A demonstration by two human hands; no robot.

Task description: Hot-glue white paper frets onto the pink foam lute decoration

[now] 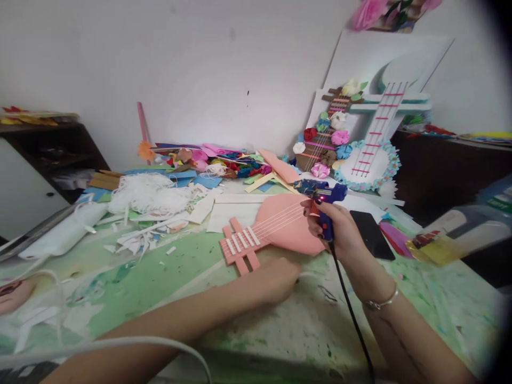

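My right hand (340,229) is wrapped round the handle of a blue hot glue gun (330,192). A small red light glows on the gun, its nozzle end points left, and a black cord hangs from the handle. Beneath it lies a flat pink paper guitar (274,221) with white strings along its body and white strips across its neck. My left hand (282,280) is curled closed at the guitar's near edge. Its fingertips are turned away and slightly blurred, so whatever they hold cannot be made out.
A tangle of white string (146,193) and paper scraps (150,234) lie left. Coloured paper (240,165) is heaped along the wall. Decorated guitars (370,165) lean at the back right. A black phone (372,234) lies beside my right wrist. A white cable (160,341) crosses the front left.
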